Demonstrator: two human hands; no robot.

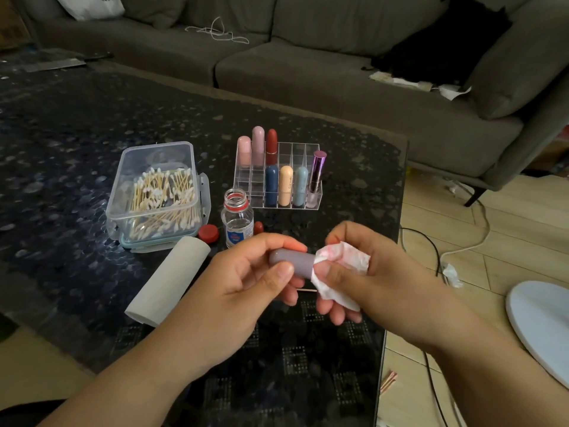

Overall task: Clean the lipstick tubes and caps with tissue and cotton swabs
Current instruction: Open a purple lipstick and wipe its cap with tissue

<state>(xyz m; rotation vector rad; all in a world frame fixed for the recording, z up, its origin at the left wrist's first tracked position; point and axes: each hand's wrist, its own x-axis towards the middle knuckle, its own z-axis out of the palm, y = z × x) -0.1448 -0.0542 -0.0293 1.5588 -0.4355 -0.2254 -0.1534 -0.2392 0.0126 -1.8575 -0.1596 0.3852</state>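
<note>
Lipstick tube (291,262), grey-mauve with rounded ends, is held level above the near edge of the desk (92,149), between both hands. Left hand (246,282) pinches its left end between thumb and curled fingers, evidently to steady it and leave the other end exposed for wiping. Right hand (348,272) grips a crumpled white tissue (341,266) folded over the tube's right end, thumb pressing the paper against it. Tissue carries pink-red smears, which suggests residue is coming off. Visible tube surface appears matte and free of marks; the covered end cannot be assessed.

Behind the hands, an uncapped small clear bottle (237,221) stands within reach, its red cap (208,233) lying just beside it. A small red item sits by the bottle; it cannot be identified. Tissue roll (167,280) lies on its side to the left. Clear plastic box (155,192) of cotton swabs sits open beyond it. Clear acrylic organizer (295,155) holds seven further lipsticks upright: pale pink, mauve and red in the back row; navy, peach, light blue and metallic purple in front. Several compartments stand vacant, judged to await cleaned tubes. Grey sofa (338,72) lies behind the desk
</note>
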